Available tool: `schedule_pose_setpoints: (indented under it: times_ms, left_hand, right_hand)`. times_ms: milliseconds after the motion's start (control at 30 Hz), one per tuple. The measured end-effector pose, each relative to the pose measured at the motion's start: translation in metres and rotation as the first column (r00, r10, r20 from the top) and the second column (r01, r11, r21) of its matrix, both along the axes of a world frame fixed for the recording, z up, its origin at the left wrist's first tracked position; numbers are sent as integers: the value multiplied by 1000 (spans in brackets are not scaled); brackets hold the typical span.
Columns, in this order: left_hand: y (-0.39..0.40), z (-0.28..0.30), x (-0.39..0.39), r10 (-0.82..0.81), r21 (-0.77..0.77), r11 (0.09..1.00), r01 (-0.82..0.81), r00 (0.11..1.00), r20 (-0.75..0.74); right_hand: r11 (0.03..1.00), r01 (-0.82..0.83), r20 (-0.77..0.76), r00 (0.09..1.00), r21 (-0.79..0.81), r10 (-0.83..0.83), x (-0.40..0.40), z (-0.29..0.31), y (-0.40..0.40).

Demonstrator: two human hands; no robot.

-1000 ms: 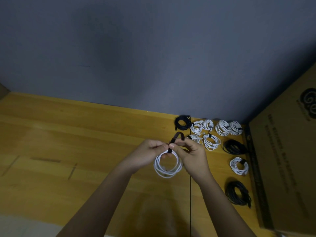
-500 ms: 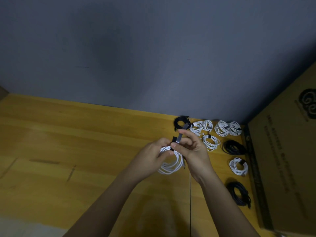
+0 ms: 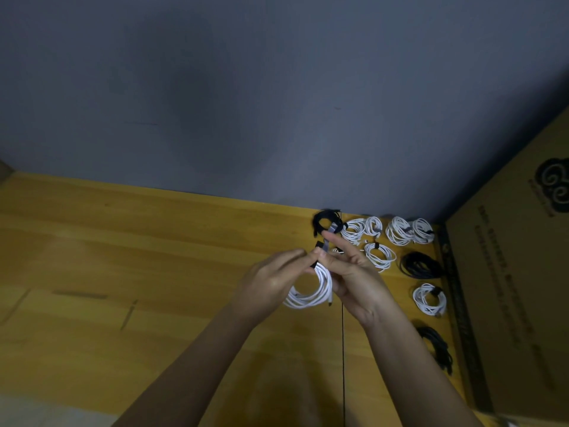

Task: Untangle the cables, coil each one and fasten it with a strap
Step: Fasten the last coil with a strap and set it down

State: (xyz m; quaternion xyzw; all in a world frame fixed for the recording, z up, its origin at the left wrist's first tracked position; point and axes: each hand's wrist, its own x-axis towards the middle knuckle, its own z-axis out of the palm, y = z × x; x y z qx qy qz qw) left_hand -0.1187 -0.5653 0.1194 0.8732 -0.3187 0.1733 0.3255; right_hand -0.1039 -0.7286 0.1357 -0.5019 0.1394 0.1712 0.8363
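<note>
A coiled white cable (image 3: 311, 291) hangs between my two hands above the wooden table (image 3: 123, 257). My left hand (image 3: 271, 278) grips the top of the coil. My right hand (image 3: 351, 272) pinches a black strap (image 3: 324, 243) that wraps the coil's top, its free end sticking up between my fingers. Several white coils (image 3: 378, 255) and black coils (image 3: 420, 266), each with a strap on it, lie on the table to the right and behind my hands.
A large cardboard box (image 3: 517, 288) stands along the right side of the table. A grey wall (image 3: 277, 103) closes the back. A dark seam (image 3: 342, 349) runs down the tabletop under my right wrist. More coils (image 3: 429, 298) lie by the box.
The coil has tipped from facing me to nearly edge-on. The strap's free end has been drawn up and over by my right hand, whose fingers are now more spread.
</note>
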Motion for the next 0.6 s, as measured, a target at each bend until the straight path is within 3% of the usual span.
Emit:
schedule_pose_setpoints:
  times_ms: [167,400,500,600]
  left_hand:
    - [1,-9,2,12,-72,997,-10,1000,24]
    - [-5,-19,4,67,33,997,-65,997,-46]
    - [-4,-16,1,194,76,980,-185,973,-128]
    - [-2,-15,0,175,91,983,-159,960,-218]
  right_hand:
    - [995,27,-79,997,94,-20,1,-4,-4]
    - [983,180,-1,984,-43,-181,2,-2,5]
    - [987,145,-27,989,-66,-147,5,3,10]
    - [989,62,-41,997,-136,-68,7,6,10]
